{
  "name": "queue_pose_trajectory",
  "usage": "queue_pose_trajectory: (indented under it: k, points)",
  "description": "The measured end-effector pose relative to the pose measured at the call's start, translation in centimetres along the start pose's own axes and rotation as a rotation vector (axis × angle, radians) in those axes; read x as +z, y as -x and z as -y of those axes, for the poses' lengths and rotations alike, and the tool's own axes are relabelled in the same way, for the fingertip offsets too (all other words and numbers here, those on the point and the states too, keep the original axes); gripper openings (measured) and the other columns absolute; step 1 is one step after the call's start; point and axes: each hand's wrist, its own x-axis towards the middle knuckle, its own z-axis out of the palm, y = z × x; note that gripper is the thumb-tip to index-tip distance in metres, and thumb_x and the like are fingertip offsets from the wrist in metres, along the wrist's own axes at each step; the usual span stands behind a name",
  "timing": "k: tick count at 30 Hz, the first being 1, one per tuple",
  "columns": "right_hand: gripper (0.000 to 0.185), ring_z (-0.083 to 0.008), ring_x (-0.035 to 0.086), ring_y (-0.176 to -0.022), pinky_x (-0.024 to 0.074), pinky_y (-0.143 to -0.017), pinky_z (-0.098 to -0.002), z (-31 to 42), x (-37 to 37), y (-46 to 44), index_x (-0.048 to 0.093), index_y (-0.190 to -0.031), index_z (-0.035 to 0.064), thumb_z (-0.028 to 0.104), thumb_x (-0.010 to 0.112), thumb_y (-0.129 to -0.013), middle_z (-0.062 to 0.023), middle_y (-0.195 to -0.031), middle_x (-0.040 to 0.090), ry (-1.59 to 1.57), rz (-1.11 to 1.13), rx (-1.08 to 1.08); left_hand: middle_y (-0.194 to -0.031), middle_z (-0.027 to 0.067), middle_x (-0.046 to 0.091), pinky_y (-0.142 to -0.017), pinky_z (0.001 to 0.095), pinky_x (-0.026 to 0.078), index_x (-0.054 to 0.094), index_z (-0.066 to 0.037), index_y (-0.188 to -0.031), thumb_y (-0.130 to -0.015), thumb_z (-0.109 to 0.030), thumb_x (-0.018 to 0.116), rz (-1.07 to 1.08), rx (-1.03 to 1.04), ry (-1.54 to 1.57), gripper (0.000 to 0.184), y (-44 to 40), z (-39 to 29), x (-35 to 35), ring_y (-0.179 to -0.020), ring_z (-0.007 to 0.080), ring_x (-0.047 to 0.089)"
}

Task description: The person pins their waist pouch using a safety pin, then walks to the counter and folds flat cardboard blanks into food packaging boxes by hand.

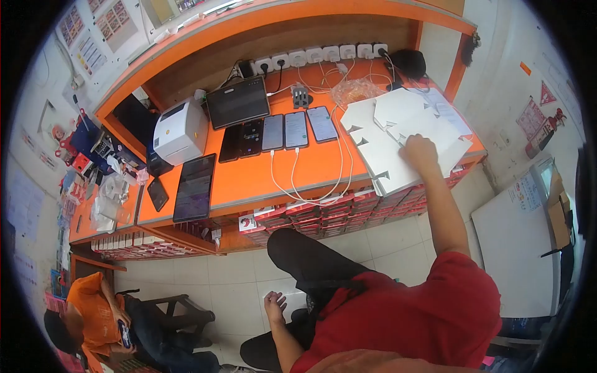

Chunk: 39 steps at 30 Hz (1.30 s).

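Observation:
My right hand (420,153) is closed at the edge of a white die-cut cardboard sheet (407,112), on a stack of similar white sheets (379,152) at the right end of the orange desk. Its fingertips are partly hidden. Low beside my leg, my left hand (274,306) hangs with loosely curled, parted fingers and nothing in it. Left of the sheets lies a row of several phones, among them one with a lit screen (321,124) and another lit phone (296,130) on a white cable.
A tablet (238,101), a white label printer (181,132) and a dark tablet (194,188) stand on the orange desk (242,180). Sockets with plugs (314,56) line the back. Red boxes (323,214) fill the shelf below. A seated person in orange (93,311) holds a phone.

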Motion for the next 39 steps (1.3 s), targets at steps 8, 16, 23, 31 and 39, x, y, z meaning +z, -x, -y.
queue_pose_trajectory:
  k: [8, 16, 23, 31, 39]
  points:
    - [0.029, -0.0420, 0.071, -0.103, 0.0578, -0.090, -0.0481, -2.1, -0.6, -1.1, 0.072, -0.097, -0.0038, 0.023, 0.069, -0.085, -0.0271, -0.100, 0.072, 0.035, 0.045, -0.189, -0.124, 0.0147, 0.067, -0.088, 0.0458, 0.054, 0.052, -0.008, -0.133, -0.104, -0.032, 0.058, 0.006, -0.026, -0.002, 0.038, -0.1, 1.0, 0.0, -0.108, 0.0313, 0.068]
    - [0.019, -0.0416, 0.074, -0.092, 0.0590, -0.082, -0.0512, -0.7, 2.4, -2.2, 0.071, -0.095, -0.0003, 0.011, 0.056, -0.092, -0.0235, -0.097, 0.073, 0.155, -0.133, -0.279, -0.132, 0.0207, 0.064, -0.093, 0.0492, 0.053, 0.049, -0.003, -0.139, -0.105, -0.035, 0.054, 0.015, -0.004, -0.014, 0.046, 0.2, 0.6, -0.6, -0.115, 0.0352, 0.066]
    - [0.020, -0.0432, 0.073, -0.089, 0.0586, -0.079, -0.0516, 3.9, -5.6, 1.6, 0.069, -0.098, -0.0022, 0.011, 0.056, -0.093, -0.0264, -0.097, 0.072, 0.065, -0.203, -0.234, -0.131, 0.0196, 0.065, -0.094, 0.0489, 0.053, 0.051, -0.004, -0.138, -0.105, -0.034, 0.054, 0.008, -0.031, -0.044, 0.045, 0.3, 0.4, -0.3, -0.114, 0.0341, 0.066]
    - [0.032, -0.0441, 0.072, -0.091, 0.0568, -0.083, -0.0523, 7.6, -0.3, 1.6, 0.073, -0.090, -0.0022, 0.028, 0.081, -0.082, -0.0272, -0.094, 0.073, -0.312, -0.070, -0.149, -0.120, 0.0124, 0.068, -0.087, 0.0431, 0.053, 0.057, -0.009, -0.128, -0.103, -0.032, 0.060, -0.011, -0.030, -0.014, 0.034, 0.5, 1.4, -0.6, -0.103, 0.0270, 0.068]
    - [0.038, -0.0426, 0.071, -0.084, 0.0549, -0.076, -0.0490, 1.8, 1.5, -1.2, 0.075, -0.088, -0.0018, 0.036, 0.074, -0.086, -0.0247, -0.087, 0.072, -0.591, 0.093, -0.054, -0.124, 0.0130, 0.067, -0.091, 0.0458, 0.051, 0.057, -0.009, -0.127, -0.104, -0.030, 0.057, -0.041, -0.032, -0.007, 0.032, 1.9, 0.1, -0.9, -0.110, 0.0287, 0.067]
